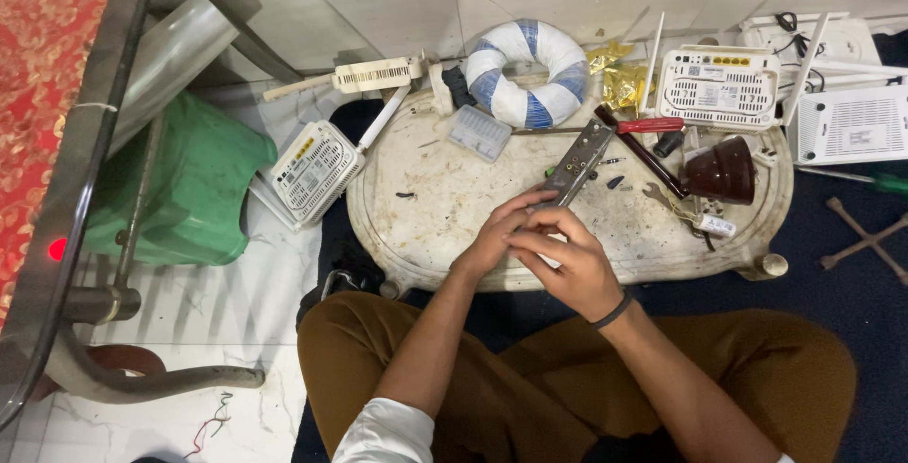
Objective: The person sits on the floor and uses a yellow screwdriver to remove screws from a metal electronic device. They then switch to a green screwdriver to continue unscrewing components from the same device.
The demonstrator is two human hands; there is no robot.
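Both hands close on the near end of a long grey metal plate point(579, 162), a slotted strip that slants up and away over the worn oval tray table point(445, 189): the left hand point(492, 236) pinches it from the left with curled fingers, and the right hand point(567, 260) wraps over from the near side, fingers folded together on the same end. Whether anything small sits between the fingertips I cannot tell. Keeping that end steady probably calls for a firm, low hold, with the plate's far tip resting on the table so it does not swing. Both forearms rise from the lap, crossing slightly, wrists bent inward, a dark band on the right wrist. Just beyond the plate lie a red-handled screwdriver point(648, 125) and a small clear parts box point(479, 132); farther off sit a blue-and-white wrapped ring point(527, 70), a brown cup point(721, 172) to the right and white routers point(719, 87) around the edge.
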